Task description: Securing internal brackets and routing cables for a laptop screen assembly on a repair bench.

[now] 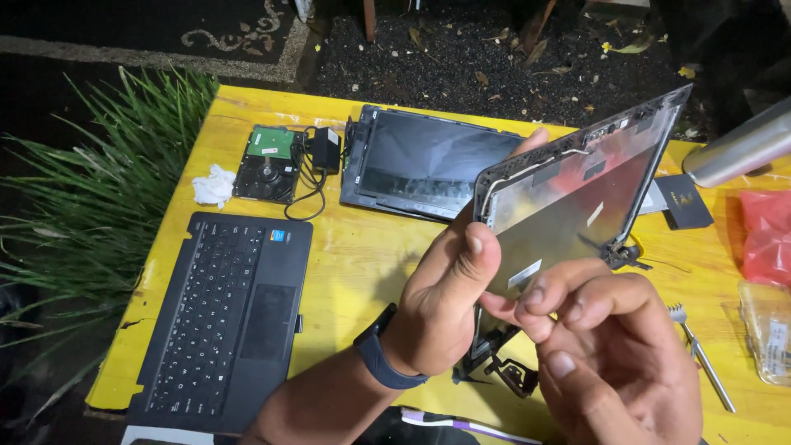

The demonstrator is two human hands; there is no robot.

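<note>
My left hand grips the near edge of a grey laptop lid shell, held tilted above the yellow table with its inner side toward me. A thin cable runs along the shell's top edge and black hinges hang at its lower corners. My right hand pinches at the shell's lower edge with thumb and fingers, close beside the left hand. A dark band sits on my left wrist.
On the table lie a black laptop keyboard base, a bare screen panel in its frame, a hard drive, a black power adapter, a crumpled white tissue, a metal tool and red plastic. Green plants stand at left.
</note>
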